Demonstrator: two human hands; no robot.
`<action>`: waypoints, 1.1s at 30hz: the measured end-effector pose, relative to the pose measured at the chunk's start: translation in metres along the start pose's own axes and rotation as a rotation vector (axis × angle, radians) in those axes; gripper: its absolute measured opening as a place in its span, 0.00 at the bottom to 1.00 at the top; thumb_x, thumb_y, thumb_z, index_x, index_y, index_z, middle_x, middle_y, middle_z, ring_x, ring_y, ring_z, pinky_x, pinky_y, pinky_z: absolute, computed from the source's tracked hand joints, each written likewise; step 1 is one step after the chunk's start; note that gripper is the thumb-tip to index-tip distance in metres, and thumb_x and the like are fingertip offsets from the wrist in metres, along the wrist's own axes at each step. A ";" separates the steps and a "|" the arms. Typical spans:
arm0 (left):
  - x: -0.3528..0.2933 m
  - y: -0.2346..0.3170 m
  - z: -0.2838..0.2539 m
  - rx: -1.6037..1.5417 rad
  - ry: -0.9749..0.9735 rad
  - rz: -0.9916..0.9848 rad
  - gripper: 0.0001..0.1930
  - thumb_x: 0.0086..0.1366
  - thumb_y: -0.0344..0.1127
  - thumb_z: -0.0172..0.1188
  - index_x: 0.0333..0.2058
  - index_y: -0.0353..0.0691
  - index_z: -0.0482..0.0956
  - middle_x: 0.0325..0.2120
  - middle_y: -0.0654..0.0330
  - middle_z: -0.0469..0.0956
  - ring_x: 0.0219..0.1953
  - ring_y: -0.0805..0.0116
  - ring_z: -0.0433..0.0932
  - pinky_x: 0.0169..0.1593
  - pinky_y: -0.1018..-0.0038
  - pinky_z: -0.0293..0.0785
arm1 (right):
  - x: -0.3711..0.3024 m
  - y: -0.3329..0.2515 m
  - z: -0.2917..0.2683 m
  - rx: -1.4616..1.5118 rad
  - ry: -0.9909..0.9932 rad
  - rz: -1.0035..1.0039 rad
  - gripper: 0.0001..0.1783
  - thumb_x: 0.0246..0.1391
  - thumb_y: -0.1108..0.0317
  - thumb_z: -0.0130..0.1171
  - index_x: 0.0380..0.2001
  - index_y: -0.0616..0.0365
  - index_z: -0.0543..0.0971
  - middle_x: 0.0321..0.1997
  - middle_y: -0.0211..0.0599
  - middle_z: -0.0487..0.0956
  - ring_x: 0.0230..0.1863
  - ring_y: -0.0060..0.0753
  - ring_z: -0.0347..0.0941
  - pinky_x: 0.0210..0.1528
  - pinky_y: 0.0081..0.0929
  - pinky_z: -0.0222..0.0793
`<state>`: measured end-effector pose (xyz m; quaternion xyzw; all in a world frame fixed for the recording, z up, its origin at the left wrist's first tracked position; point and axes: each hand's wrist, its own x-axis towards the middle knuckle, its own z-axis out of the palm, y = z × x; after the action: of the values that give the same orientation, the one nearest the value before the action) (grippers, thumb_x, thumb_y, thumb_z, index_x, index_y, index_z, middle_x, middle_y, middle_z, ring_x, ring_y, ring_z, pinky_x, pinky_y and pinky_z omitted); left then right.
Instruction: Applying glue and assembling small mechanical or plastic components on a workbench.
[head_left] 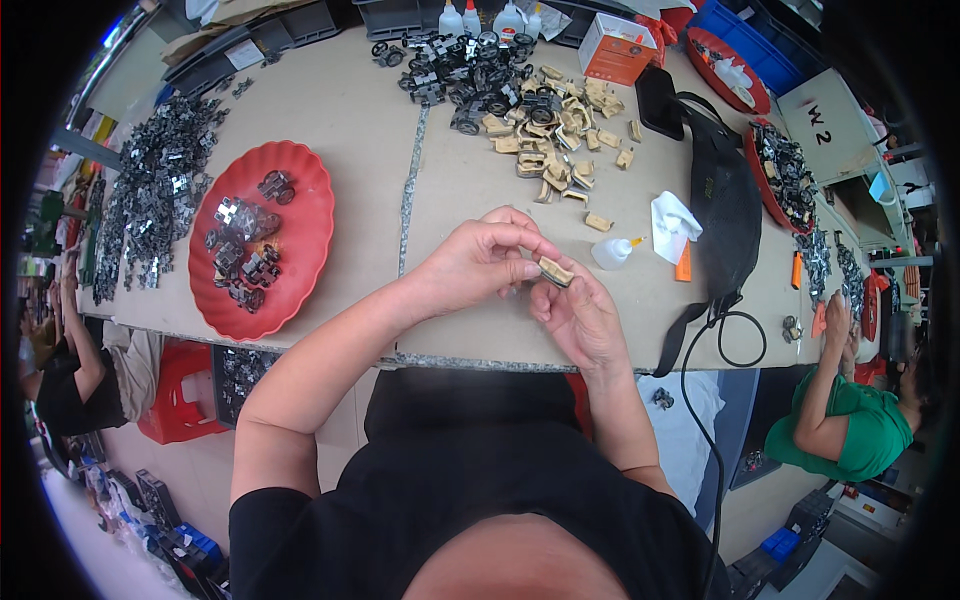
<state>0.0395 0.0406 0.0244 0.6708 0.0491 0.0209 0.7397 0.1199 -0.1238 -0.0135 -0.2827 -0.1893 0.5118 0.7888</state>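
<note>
Between my two hands, over the near part of the table, is a small tan plastic part (556, 271) with a darker edge. My left hand (485, 258) pinches its left end between thumb and fingers. The fingers of my right hand (583, 318) close on its right end from below. Beyond my hands lies a loose pile of similar tan parts (560, 140), with one single tan part (599, 221) nearer. Right of my hands a small white squeeze bottle (612, 253) with a yellow tip lies beside a white cloth (675, 222).
A red scalloped plate (315, 245) with dark wheeled pieces stands at left, near a heap of small dark parts (170, 170). Black wheeled parts (470, 70) are piled at the back. A black bag (728, 215) and a cable lie right. Other people sit at both sides.
</note>
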 end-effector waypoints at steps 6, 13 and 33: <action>0.012 0.001 -0.002 -0.076 -0.115 -0.026 0.12 0.59 0.19 0.50 0.39 0.38 0.77 0.38 0.63 0.65 0.32 0.79 0.71 0.32 0.83 0.71 | 0.004 -0.007 -0.004 0.078 0.087 0.032 0.28 0.50 0.57 0.59 0.49 0.65 0.66 0.37 0.32 0.69 0.32 0.19 0.63 0.35 0.16 0.62; 0.069 -0.026 -0.087 1.131 0.705 0.305 0.20 0.51 0.23 0.54 0.45 0.37 0.71 0.39 0.51 0.71 0.37 0.58 0.73 0.42 0.72 0.70 | 0.002 -0.005 -0.014 0.227 0.101 0.026 0.24 0.41 0.69 0.64 0.43 0.60 0.68 0.38 0.36 0.70 0.34 0.21 0.70 0.39 0.14 0.70; -0.037 -0.032 -0.040 1.075 0.546 0.251 0.21 0.45 0.29 0.63 0.41 0.36 0.71 0.33 0.55 0.71 0.34 0.62 0.73 0.40 0.71 0.70 | 0.007 0.001 -0.004 -0.037 0.087 0.022 0.21 0.43 0.80 0.57 0.44 0.62 0.67 0.39 0.30 0.71 0.38 0.19 0.69 0.41 0.17 0.68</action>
<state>-0.0027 0.0737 -0.0097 0.9210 0.1609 0.2510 0.2505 0.1241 -0.1183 -0.0175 -0.3215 -0.1612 0.5040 0.7852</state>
